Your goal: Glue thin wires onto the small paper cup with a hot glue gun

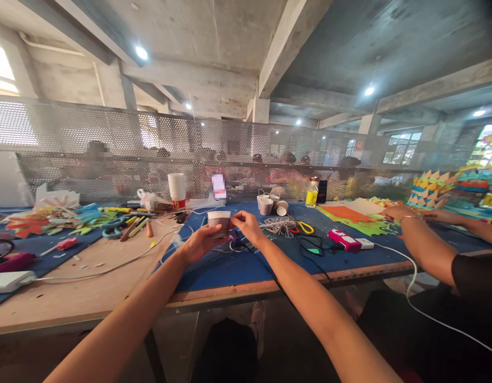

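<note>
A small paper cup [219,217] with a white rim and a grey-brown lower part is upright over the blue mat. My left hand [206,239] is wrapped round its lower left side, thumb across the front. At the cup's right edge, my right hand [248,227] has thumb and fingertips pinched together; what is between them is too small to make out. Just below the hands lies a dark blue tool [234,243] with a black cable, partly hidden. Beyond my right hand is a loose bundle of grey cord [280,226], beside yellow-handled scissors [305,227].
Several wrapped cups [265,205] and a stack of paper cups [176,187] stand further back, near a yellow bottle [311,192]. A pink-and-white power strip [344,240] lies right. Tools and paper scraps crowd the left. A co-worker's arms [425,239] reach in from the right.
</note>
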Motion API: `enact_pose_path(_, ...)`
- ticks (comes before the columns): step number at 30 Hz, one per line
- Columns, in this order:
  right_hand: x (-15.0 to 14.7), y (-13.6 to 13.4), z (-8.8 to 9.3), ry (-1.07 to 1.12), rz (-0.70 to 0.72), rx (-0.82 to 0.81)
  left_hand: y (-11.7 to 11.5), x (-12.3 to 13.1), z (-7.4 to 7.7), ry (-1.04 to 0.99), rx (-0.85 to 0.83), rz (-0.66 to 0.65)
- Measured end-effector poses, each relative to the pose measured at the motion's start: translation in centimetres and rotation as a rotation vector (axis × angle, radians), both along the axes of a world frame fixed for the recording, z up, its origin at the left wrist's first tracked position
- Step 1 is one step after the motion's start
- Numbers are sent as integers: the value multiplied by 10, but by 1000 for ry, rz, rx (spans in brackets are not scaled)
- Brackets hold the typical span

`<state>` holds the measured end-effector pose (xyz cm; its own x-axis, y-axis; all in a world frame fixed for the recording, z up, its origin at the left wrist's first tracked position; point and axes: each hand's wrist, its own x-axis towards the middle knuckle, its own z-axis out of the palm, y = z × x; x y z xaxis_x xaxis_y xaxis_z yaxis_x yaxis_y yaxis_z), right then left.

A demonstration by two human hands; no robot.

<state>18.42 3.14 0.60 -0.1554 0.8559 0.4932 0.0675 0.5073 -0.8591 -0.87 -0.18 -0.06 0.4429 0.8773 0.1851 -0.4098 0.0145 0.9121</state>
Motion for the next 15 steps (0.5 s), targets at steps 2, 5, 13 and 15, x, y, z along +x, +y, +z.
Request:
enact_pose_path(2, 0, -1, 1, 12, 8, -3, -1, 0, 1, -1, 5, -7)
enact_pose_path(5, 0, -1, 1, 29, 16, -11, -2, 0, 2, -7, 10, -13)
enact_pose_path(13, -3, -4, 5, 62, 35, -42, -5, 0, 5, -28, 26, 26)
enact_pose_path(15, -4, -6, 5, 80, 48, -35, -4, 0, 5, -38, 47, 34)
